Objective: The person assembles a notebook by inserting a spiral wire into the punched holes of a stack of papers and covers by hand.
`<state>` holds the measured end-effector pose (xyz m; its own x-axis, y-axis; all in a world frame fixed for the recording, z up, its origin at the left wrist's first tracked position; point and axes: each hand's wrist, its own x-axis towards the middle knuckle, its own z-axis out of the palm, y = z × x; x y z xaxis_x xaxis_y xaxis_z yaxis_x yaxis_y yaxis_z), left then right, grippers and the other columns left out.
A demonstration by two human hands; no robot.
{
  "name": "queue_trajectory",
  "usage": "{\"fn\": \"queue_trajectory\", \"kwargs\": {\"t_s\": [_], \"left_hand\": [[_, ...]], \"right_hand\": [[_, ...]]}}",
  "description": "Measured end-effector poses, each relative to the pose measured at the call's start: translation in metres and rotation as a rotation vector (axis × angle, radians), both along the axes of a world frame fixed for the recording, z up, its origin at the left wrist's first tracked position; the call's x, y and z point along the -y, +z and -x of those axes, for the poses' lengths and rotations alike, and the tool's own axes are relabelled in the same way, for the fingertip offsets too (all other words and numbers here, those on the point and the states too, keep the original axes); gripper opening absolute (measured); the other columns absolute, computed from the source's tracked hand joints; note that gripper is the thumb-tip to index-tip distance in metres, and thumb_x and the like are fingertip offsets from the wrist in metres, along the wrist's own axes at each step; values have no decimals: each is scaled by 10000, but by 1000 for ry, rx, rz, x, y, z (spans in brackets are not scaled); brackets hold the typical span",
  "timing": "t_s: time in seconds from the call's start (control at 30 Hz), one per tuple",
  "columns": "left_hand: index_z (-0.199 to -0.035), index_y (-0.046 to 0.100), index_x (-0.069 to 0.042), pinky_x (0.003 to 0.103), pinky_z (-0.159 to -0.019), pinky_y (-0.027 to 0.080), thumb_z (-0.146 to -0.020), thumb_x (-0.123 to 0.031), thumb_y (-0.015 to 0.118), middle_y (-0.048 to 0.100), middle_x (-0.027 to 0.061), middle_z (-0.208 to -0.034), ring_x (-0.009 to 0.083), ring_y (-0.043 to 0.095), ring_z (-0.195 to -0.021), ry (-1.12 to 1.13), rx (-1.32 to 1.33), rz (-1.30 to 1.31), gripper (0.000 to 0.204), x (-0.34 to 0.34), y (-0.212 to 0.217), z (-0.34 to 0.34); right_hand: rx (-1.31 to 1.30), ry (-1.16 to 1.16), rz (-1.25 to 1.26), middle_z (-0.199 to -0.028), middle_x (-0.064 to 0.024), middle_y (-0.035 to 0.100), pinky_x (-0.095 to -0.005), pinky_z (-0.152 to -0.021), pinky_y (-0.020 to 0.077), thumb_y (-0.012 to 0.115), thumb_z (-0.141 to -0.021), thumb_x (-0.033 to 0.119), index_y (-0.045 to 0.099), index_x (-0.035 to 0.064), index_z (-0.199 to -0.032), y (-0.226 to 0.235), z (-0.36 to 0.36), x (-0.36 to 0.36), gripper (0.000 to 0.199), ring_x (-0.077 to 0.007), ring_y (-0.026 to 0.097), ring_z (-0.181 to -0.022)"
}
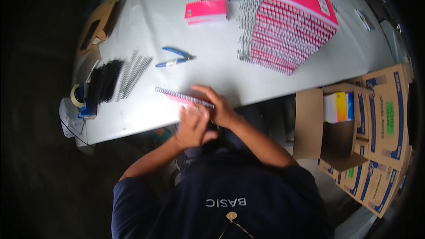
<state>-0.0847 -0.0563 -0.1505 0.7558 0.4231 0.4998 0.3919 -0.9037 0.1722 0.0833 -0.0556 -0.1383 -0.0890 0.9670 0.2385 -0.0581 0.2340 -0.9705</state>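
Just a pink notebook (183, 99), grey spiral wire (177, 94) along its edge.

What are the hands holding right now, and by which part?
Both hands, left hand and right hand, hold a pink spiral notebook at its right end, at the table's near edge.

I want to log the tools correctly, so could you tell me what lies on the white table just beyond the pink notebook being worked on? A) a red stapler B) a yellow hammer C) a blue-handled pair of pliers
C: the blue-handled pair of pliers lies on the white table, beyond the pink spiral-bound notebook under both hands.
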Motion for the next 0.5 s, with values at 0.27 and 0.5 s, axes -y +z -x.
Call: {"fn": "queue_trajectory", "kwargs": {"t_s": [0.27, 0.5], "left_hand": [[-1030, 596, -106, 365, -853, 348, -746, -164, 695, 626, -3, -930, 152, 586, -882, 58, -148, 37, 306, -38, 92, -34], [-979, 595, -97, 370, -795, 379, -772, -165, 661, 624, 32, -864, 196, 596, -835, -38, -185, 12, 228, -55, 122, -56]], "right_hand": [[72, 5, 58, -993, -163, 622, -367, -761, 499, 610, -807, 22, 337, 56, -1259, -2, -6, -4, 530, -305, 631, -937], [-46, -73, -55, -934, -199, 616, -370, -748, 497, 560, -824, -7, 299, 52, -1290, 7, -12, -6, 537, -333, 635, -909]]}}
